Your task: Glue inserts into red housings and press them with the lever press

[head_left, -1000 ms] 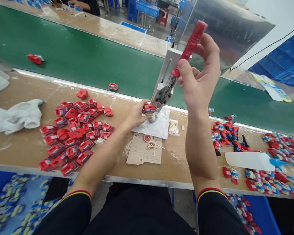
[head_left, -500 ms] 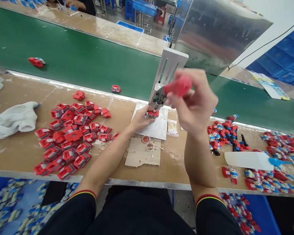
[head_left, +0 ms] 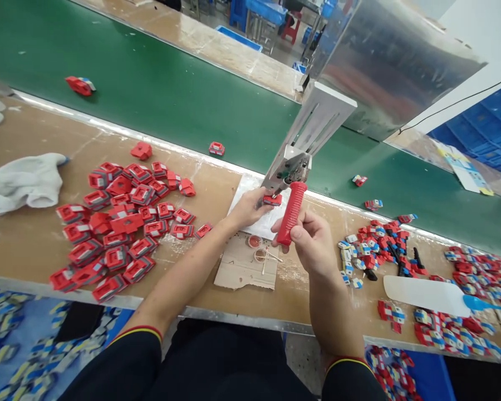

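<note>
My left hand [head_left: 246, 210] pinches a small red and grey plastic toy part [head_left: 272, 200] at the foot of a metal toggle press [head_left: 307, 125]. Directly above the part is the tip of the press. The fingers of my right hand [head_left: 317, 248] are closed round the lower end of the press's red ribbed handle [head_left: 293, 211], which points down toward me. Under the press lies a pale metal base plate [head_left: 244, 192], partly hidden by my hands. In front of it, a piece of cardboard [head_left: 244, 267] carries two small cups and some cotton swabs.
Many red and grey parts [head_left: 117, 223] are heaped on the left, near a white glove [head_left: 25, 181]. Right of the press lie red, white and blue toy pieces [head_left: 376, 245] and a white squeeze bottle [head_left: 426, 294]. A green conveyor belt [head_left: 158, 100] runs behind, carrying several pieces.
My right hand has brought the red handle down toward me from its raised position. My left hand still holds the part under the press. The view has shifted and tilted a little.
</note>
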Demonstrator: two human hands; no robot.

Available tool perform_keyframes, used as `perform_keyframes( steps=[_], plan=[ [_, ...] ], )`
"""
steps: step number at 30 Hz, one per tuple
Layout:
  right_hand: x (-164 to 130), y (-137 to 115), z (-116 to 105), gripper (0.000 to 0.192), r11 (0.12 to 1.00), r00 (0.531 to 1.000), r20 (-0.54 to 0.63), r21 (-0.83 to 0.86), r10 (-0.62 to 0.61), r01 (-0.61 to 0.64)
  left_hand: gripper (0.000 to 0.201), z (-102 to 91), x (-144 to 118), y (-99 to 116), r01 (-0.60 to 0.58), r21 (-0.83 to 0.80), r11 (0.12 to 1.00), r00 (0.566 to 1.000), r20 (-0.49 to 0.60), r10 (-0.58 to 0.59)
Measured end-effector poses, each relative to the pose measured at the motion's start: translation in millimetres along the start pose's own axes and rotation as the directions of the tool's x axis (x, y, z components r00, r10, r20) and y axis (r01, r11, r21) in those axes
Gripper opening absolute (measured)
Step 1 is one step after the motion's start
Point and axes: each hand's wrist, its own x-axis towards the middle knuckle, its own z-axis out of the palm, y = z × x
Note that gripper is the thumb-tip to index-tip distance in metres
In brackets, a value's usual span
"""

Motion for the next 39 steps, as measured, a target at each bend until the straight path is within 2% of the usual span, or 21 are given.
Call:
perform_keyframes(
  steps=[6,11,15,18,24,34,37,39],
  plan=[
    [-2.1,-11.2,15.1,0.063,0.990,0.998,0.013,0.128,0.056,-0.057,0.030,4.5,0.7,-11.6,-0.050,0.061,0.997,0.998,0.033,0.048],
    [-5.3,-11.5,12.4,0.060,0.984,0.998,-0.008,0.164,0.070,-0.067,0.029,7.8,-3.2,-20.2,-0.105,0.172,0.980,0.994,0.002,0.106],
    [-7.1,-15.1,9.7,0.057,0.977,0.998,0.025,0.204,0.061,-0.065,0.030,9.4,-6.6,-23.9,-0.120,0.236,0.964,0.992,-0.009,0.125],
    [-7.5,-20.2,9.8,0.060,0.968,0.997,0.040,0.237,0.070,-0.077,0.029,11.0,-7.2,-24.2,-0.107,0.227,0.968,0.993,-0.029,0.117],
    [-8.7,-28.7,11.4,0.060,0.964,0.997,-0.003,0.257,0.072,-0.069,0.032,10.1,-6.4,-20.0,-0.102,0.196,0.975,0.993,-0.035,0.111],
    [-4.1,-11.4,10.5,0.066,0.976,0.999,0.020,0.213,0.037,-0.041,0.030,3.4,-4.8,-21.3,-0.119,0.246,0.962,0.992,0.000,0.123],
    [-4.9,-10.3,12.5,0.065,0.973,0.997,0.021,0.215,0.077,-0.079,0.027,-1.7,-4.4,-15.1,-0.082,0.220,0.972,0.996,-0.007,0.085],
    [-6.6,-12.1,16.3,0.067,0.970,0.993,0.052,0.215,0.104,-0.112,0.020,1.6,-1.8,-6.9,-0.049,0.177,0.983,0.998,-0.039,0.057]
  ],
)
